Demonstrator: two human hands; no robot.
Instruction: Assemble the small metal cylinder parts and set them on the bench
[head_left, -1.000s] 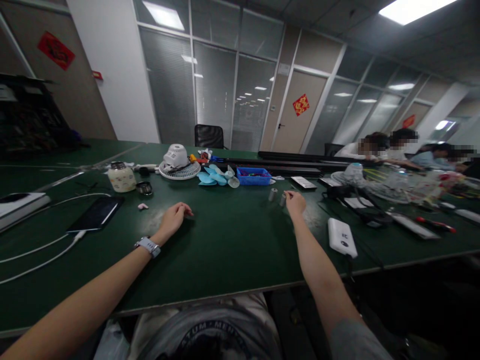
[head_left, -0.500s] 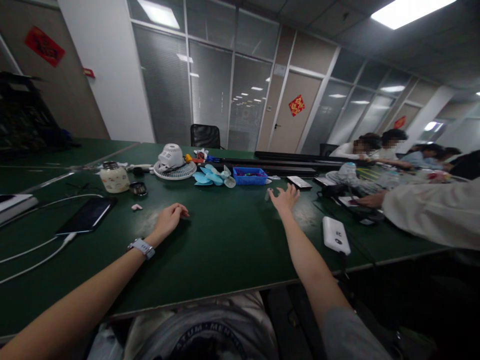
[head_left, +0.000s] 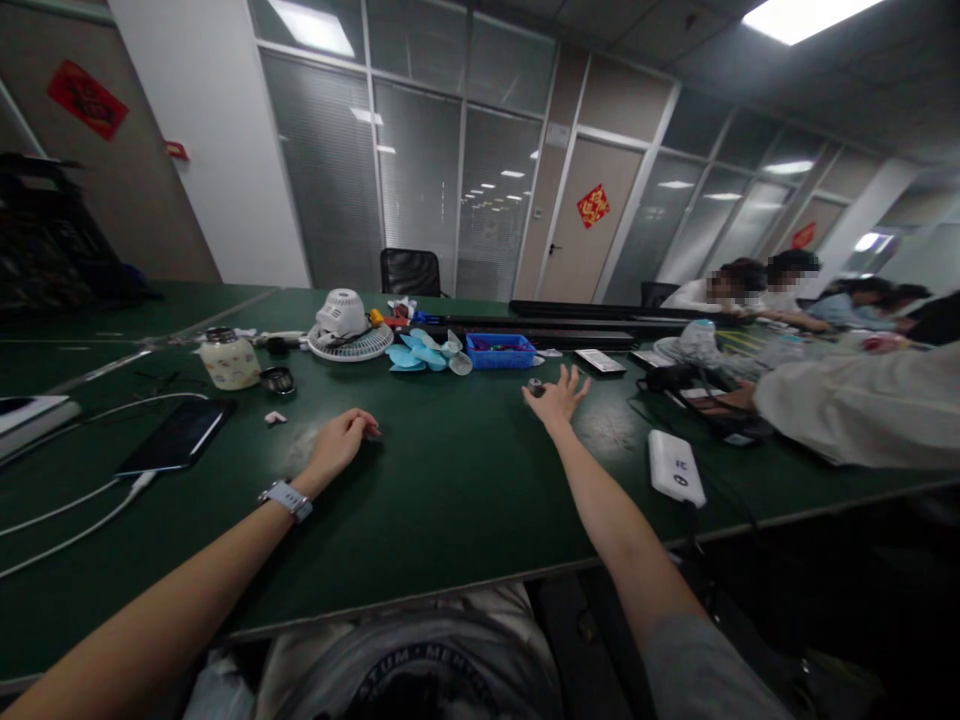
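Observation:
My left hand [head_left: 339, 441], wearing a watch [head_left: 287, 498] at the wrist, rests on the green table with its fingers loosely curled together. Nothing shows in it, and a small pink piece [head_left: 275, 418] lies to its left. Farther out on the right, my right hand [head_left: 556, 401] pinches a small greyish cylinder [head_left: 535, 385] between thumb and index finger, the other fingers spread. The cylinder's dark round end faces me; its exact kind is too small to tell. Beyond this hand stands a blue basket [head_left: 501, 360] of small coloured items.
A white fan head and grille [head_left: 349, 338] with blue fan blades [head_left: 420, 352] lie at the back. Left are a bottle [head_left: 228, 358], its cap [head_left: 278, 380] and a cabled phone [head_left: 178, 437]. A white power bank [head_left: 676, 468] and a co-worker's sleeve [head_left: 862, 405] are on the right.
My right hand has moved slightly left and towards me. The small cylinder has tipped from roughly upright so its end faces me. My left hand has stayed put.

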